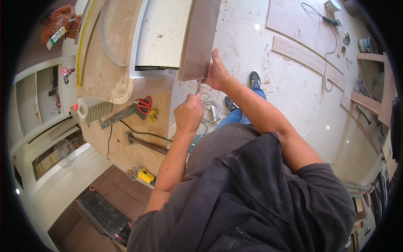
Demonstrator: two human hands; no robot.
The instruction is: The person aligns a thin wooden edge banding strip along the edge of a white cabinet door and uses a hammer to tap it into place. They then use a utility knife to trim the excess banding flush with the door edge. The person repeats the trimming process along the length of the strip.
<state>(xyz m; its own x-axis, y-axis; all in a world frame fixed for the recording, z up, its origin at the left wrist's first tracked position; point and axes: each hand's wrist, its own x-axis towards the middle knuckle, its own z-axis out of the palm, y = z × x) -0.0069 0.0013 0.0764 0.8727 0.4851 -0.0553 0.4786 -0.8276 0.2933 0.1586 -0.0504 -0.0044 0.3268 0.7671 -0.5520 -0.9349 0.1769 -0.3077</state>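
Observation:
My left hand (189,112) is closed round the handle of a slim hand tool (198,86); its narrow blade points up at the near end of a brown wood-faced panel (200,40). I cannot make out the tool's exact kind. At that panel's corner, my right hand (217,72) grips the end, thumb up along the outer face and fingers partly hidden. The panel stands along the side of a white-lined, curved box piece (161,35), which rests on the plywood workbench (115,50).
Red-handled scissors (144,105), a handsaw (119,116), a plastic jug (94,110) and a hammer (147,143) lie on the bench, with a yellow power tool (145,176) near its edge. Boards (308,59) and a corded tool (331,21) lie on the floor. Another person (58,25) is at far left.

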